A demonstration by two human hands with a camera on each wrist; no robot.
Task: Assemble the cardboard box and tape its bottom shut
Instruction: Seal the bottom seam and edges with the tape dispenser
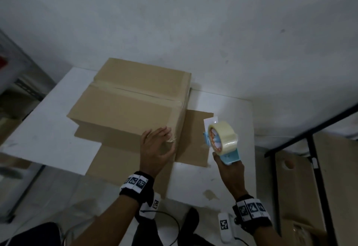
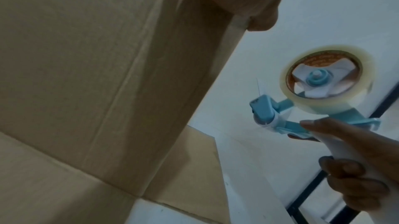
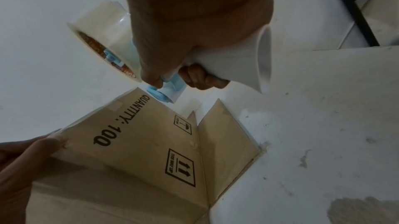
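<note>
One cardboard box [image 1: 127, 98] is seen from the head view standing upside down on the white bench [image 1: 44, 129], its flaps folded shut on top and a strip of clear tape [image 1: 135, 90] laid along the seam. The lower flaps are spread flat on the bench at 6 and 3 o'clock of the box. Only the right wrist view shows the printing on the box's side: "QUANTITY: 100" and two boxed handling symbols, read upside down. Only the left wrist view shows the dispenser's blue hub and front blade assembly, with a tape strip running down the box's near wall.

One tape dispenser [image 1: 222, 141], blue and white, carrying one roll of clear tape, is held just off the box's right corner, at about 3 o'clock of the left hand and clear of the cardboard. Two hands are counted.

The left hand [image 1: 157, 148] is laid against the near right corner of the box, fingers [image 1: 164, 131] straight and slightly spread, pressing on the tape end there. The right hand [image 1: 230, 170] is raised beside the box with its fingers wrapped tightly round the dispenser's white handle, thumb forward along the frame, roll uppermost.

Two wrist bands with printed markers are worn, one per forearm.
</note>
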